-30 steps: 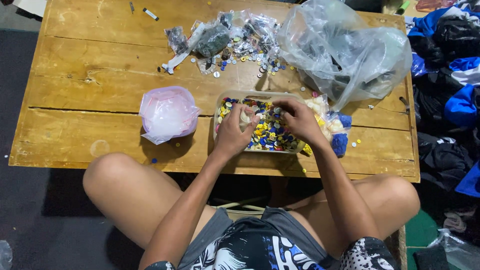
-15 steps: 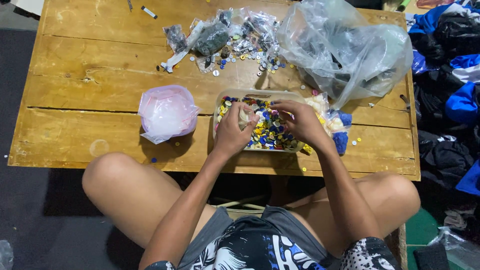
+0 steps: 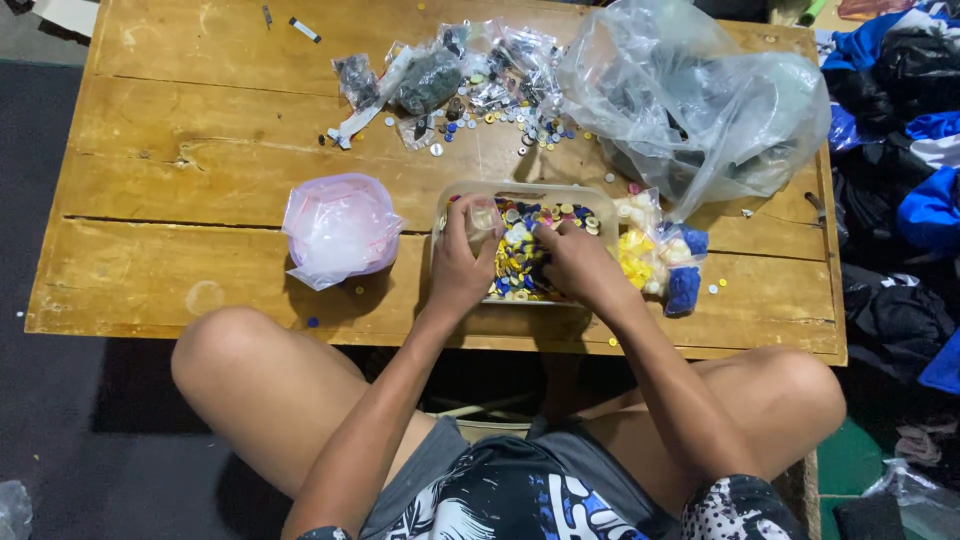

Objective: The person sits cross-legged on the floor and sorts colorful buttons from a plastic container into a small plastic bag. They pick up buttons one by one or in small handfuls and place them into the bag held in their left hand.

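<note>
A shallow clear plastic tray (image 3: 520, 190) full of mixed coloured buttons (image 3: 520, 265) sits near the front edge of a wooden table (image 3: 200, 130). My left hand (image 3: 462, 262) rests over the tray's left side and grips a small clear bag (image 3: 485, 215). My right hand (image 3: 575, 262) lies on the buttons at the tray's right side, fingers curled down among them; whether it pinches one I cannot tell.
A pink-rimmed clear bag (image 3: 340, 230) lies left of the tray. Small bags of yellow, white and blue buttons (image 3: 660, 262) sit to its right. A large crumpled clear bag (image 3: 700, 100) and scattered small packets with loose buttons (image 3: 470, 85) lie behind. Clothes (image 3: 900, 180) pile beside the table.
My hands shifted slightly toward the tray's left and far side. The left hand has raised the small clear bag toward the tray's upper left corner.
</note>
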